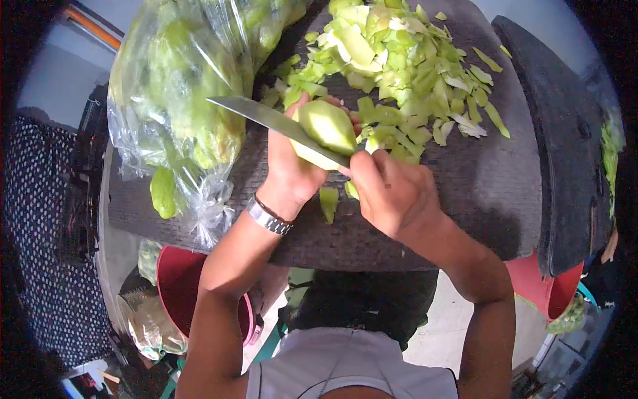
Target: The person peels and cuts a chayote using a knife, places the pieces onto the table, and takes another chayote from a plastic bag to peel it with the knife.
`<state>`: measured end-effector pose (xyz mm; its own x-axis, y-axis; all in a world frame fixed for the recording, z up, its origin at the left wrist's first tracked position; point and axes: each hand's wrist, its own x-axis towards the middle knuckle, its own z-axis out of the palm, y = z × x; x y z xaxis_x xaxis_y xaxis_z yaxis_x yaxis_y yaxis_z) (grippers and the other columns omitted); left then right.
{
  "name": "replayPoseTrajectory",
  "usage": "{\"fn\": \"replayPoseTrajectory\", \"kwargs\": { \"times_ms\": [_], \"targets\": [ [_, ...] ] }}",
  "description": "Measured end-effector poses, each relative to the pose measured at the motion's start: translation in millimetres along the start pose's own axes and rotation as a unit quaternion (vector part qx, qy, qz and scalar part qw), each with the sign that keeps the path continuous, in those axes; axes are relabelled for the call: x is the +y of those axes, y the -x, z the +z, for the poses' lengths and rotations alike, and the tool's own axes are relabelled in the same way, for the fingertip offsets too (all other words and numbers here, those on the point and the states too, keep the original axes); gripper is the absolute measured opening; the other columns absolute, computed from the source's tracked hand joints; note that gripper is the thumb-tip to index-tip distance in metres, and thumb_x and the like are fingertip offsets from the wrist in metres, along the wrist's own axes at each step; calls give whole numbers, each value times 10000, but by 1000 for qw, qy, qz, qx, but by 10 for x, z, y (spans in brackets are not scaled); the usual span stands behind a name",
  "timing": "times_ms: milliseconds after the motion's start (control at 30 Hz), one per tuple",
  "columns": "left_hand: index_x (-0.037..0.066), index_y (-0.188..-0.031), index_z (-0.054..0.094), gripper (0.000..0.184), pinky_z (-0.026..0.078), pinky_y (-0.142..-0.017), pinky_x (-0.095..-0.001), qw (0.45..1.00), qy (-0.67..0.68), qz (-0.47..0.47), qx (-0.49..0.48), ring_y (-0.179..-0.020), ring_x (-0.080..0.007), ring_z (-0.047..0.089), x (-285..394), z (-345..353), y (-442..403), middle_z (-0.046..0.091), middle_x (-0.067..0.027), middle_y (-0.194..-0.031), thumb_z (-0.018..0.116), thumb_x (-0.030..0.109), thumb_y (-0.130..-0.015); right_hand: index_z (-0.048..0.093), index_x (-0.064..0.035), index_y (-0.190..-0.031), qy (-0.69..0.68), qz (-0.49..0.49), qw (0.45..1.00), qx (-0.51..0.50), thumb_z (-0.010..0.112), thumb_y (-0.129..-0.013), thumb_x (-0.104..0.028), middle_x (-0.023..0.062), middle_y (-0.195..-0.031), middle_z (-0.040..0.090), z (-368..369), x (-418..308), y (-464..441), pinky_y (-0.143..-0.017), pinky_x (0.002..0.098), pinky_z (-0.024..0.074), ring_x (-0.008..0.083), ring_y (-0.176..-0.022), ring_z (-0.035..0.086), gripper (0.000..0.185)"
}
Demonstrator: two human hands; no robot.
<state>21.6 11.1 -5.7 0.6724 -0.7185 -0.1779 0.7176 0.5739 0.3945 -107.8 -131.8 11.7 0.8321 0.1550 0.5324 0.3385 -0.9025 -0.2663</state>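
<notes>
My left hand (296, 163), with a metal watch on its wrist, cradles a peeled, pale green chayote (325, 130) from beneath. Gripped in my right hand (392, 189) is a knife (266, 120) with a wide blade. Its handle is hidden in my fist, and the blade points up and left across the near side of the chayote. A large heap of green peels and slices (412, 80) lies beyond my hands on the dark tabletop (485, 199). A few loose peel pieces (328, 203) rest just below the chayote.
A clear plastic bag (189, 86) full of green chayotes takes up the table's left side, and one unpeeled chayote (163, 193) lies beside it. Red buckets (179, 282) stand below the table edge on both sides. A dark panel (558, 153) borders the right side.
</notes>
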Motion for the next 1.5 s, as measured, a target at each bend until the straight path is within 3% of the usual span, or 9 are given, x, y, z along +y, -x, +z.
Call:
{"fn": "replayPoseTrajectory", "kwargs": {
  "times_ms": [233, 300, 333, 400, 500, 900, 1000, 1300, 1500],
  "targets": [
    [0, -1096, 679, 582, 584, -875, -440, 994, -86, 9, 71, -922, -317, 716, 88, -38, -31, 730, -173, -1033, 513, 553, -1019, 516, -76, -1021, -82, 36, 996, -3, 606, -999, -172, 131, -746, 627, -84, -80, -16, -496, 476, 527, 354, -621, 683, 133],
    [14, -1170, 670, 698, 590, -868, -433, 985, -127, 54, 105, -927, -287, 735, 71, 302, 54, 745, -163, -996, 497, 667, -997, 503, -50, -1016, -195, 166, 967, -21, 583, -1032, -194, 161, -764, 653, -188, -69, -59, -516, 498, 518, 396, -663, 689, 165],
    [-8, -1231, 642, 750, 613, -731, -384, 974, -167, 75, 129, -812, -272, 744, 41, 390, 65, 746, -146, -962, 545, 686, -963, 497, -37, -1014, -251, 229, 940, -30, 571, -1049, -205, 177, -773, 666, -258, -54, -89, -526, 508, 513, 417, -683, 693, 187],
    [-19, -1181, 660, 581, 559, -561, -274, 918, -385, 77, -63, -699, -165, 714, 146, 207, 159, 740, -105, -916, 694, 514, -952, 492, -14, -1067, -298, 243, 922, -32, 650, -1017, -339, 213, -789, 682, -371, 87, -162, -576, 503, 519, 440, -713, 703, 365],
    [-29, -1161, 660, 494, 467, -453, -204, 920, -373, 113, -36, -582, -108, 656, 50, 217, 176, 724, -78, -841, 777, 385, -918, 500, -10, -1115, -303, 239, 923, 5, 725, -955, -436, 220, -774, 680, -397, 146, -168, -600, 490, 530, 431, -714, 712, 508],
    [-7, -1072, 718, 320, 397, -434, -185, 914, -389, 107, 37, -538, -38, 568, -163, 330, 237, 709, -29, -823, 809, 258, -916, 502, 4, -1033, -178, 316, 932, -17, 739, -883, -616, 187, -658, 644, -303, 180, -180, -569, 505, 528, 417, -637, 700, 680],
    [-10, -1084, 726, 346, 403, -441, -182, 908, -406, 95, 33, -553, -30, 568, -128, 352, 229, 713, -26, -826, 823, 268, -903, 523, 7, -1043, -151, 286, 946, -9, 770, -913, -477, 163, -647, 642, -296, 198, -155, -536, 421, 507, 335, -581, 693, 559],
    [-12, -1119, 692, 392, 411, -456, -173, 922, -360, 120, 80, -595, -30, 584, -200, 413, 238, 693, -7, -830, 821, 289, -904, 535, -19, -1019, -84, 277, 957, -16, 813, -757, -671, 219, -750, 692, -198, 134, -205, -615, 530, 560, 439, -721, 721, 756],
    [-9, -1158, 653, 400, 411, -445, -199, 926, -360, 109, 47, -584, -50, 588, -266, 431, 227, 667, -6, -796, 774, 305, -944, 542, -22, -1059, -71, 286, 956, -4, 877, -675, -637, 232, -949, 690, -262, 200, -192, -726, 521, 565, 429, -861, 713, 799]
  ]
}}
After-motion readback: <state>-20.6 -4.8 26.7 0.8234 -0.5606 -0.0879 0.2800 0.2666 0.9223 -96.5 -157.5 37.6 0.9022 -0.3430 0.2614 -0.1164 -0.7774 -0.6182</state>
